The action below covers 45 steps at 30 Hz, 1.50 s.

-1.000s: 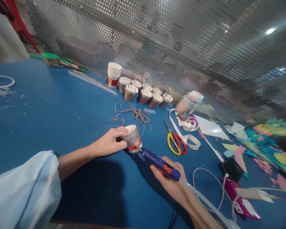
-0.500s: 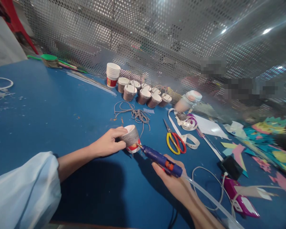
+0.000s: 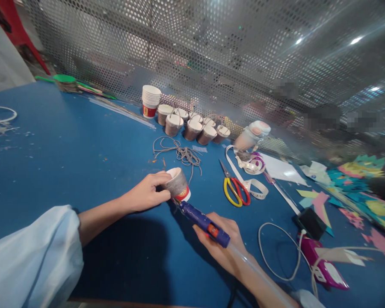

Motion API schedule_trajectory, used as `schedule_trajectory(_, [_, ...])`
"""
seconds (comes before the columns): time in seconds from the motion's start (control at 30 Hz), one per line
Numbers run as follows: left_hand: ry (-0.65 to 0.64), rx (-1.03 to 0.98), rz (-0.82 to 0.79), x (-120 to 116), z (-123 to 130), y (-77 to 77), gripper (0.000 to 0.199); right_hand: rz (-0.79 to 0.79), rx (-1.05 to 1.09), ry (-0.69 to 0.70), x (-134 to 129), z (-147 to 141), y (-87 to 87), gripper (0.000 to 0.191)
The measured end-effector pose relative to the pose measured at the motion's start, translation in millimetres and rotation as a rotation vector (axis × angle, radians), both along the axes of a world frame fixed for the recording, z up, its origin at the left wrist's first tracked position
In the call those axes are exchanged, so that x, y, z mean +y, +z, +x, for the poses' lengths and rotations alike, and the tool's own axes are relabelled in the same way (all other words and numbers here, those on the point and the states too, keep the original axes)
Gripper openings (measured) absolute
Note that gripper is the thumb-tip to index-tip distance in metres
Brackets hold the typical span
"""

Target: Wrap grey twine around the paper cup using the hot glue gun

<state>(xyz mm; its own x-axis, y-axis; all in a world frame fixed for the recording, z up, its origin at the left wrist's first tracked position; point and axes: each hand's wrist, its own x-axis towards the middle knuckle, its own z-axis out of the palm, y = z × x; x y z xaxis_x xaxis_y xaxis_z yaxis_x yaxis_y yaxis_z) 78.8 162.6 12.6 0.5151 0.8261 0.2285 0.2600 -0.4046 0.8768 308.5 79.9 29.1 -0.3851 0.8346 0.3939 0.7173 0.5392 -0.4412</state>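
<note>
A paper cup [image 3: 177, 185] lies tilted on the blue table, its upper part wrapped in grey cord and its red-and-white base bare. My left hand [image 3: 149, 191] grips it at the rim, thumb outside. In my right hand [image 3: 223, 239] is a blue hot glue gun [image 3: 200, 220] with a long clear glue stick out of its back. The nozzle is at the cup's bare base, near my left thumb; whether it touches cannot be made out. Behind the cup, a loose tangle of grey cord [image 3: 188, 155] trails a strand towards it.
Scissors [image 3: 235, 190] with red and yellow handles lie right of the cup, beside a white ribbon [image 3: 258, 190]. Several cord-wrapped cups [image 3: 192, 130] and a cup stack [image 3: 150, 102] stand along the perforated metal panel [image 3: 195, 51]. A purple power strip [image 3: 324, 263] with cables lies at right.
My right hand has moved the glue gun left and slightly down, bringing its nozzle from the cup's right side to its lower left. The cup has turned a little in my left hand.
</note>
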Motion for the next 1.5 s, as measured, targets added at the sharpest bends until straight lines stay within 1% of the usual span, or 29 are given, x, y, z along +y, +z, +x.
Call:
schedule_trajectory(0.1, [0.000,-0.003,-0.003,0,-1,-0.2,0.011,-0.043,0.030,-0.038,1,1,4.3,0.021])
schedule_trajectory(0.23, [0.000,-0.011,-0.015,1,-1,0.5,0.010,-0.178,0.091,-0.133,2,3,12.6,0.029])
schedule_trajectory(0.37, [-0.017,-0.021,-0.022,1,-2,1.8,0.009,-0.347,0.145,-0.288,3,8,13.3,0.033])
schedule_trajectory(0.47, [-0.032,-0.029,-0.020,1,-2,2.4,0.008,-0.396,0.156,-0.409,5,15,9.4,0.039])
schedule_trajectory(0.53, [-0.039,-0.035,-0.017,1,-3,2.4,0.008,-0.435,0.147,-0.397,9,20,7.5,0.042])
schedule_trajectory(0.63, [-0.047,-0.040,-0.019,1,-3,2.4,0.007,-0.493,0.157,-0.301,15,25,6.6,0.044])
schedule_trajectory(0.73, [-0.044,-0.044,-0.022,0,-2,2.7,0.007,-0.494,0.172,-0.284,17,26,6.0,0.045])
schedule_trajectory(0.83, [-0.039,-0.045,-0.028,0,-2,2.7,0.007,-0.454,0.188,-0.264,14,25,3.3,0.042])
schedule_trajectory(1.0, [-0.038,-0.048,-0.028,1,-3,0.8,0.008,-0.379,0.186,-0.299,9,23,-0.7,0.038])
schedule_trajectory(1.17, [-0.039,-0.065,-0.033,1,-3,-0.1,0.007,-0.446,0.212,-0.276,14,23,3.6,0.040])
schedule_trajectory(1.33, [0.005,-0.109,-0.103,1,-4,-0.9,0.014,-0.562,0.263,-0.318,26,28,7.7,0.051])
schedule_trajectory(1.4, [0.049,-0.139,-0.142,1,-4,-2.6,0.018,-0.528,0.271,-0.324,35,33,3.7,0.050])
schedule_trajectory(1.5, [0.105,-0.204,-0.216,1,-2,-5.9,0.022,-0.351,0.215,-0.413,52,41,-10.6,0.047])
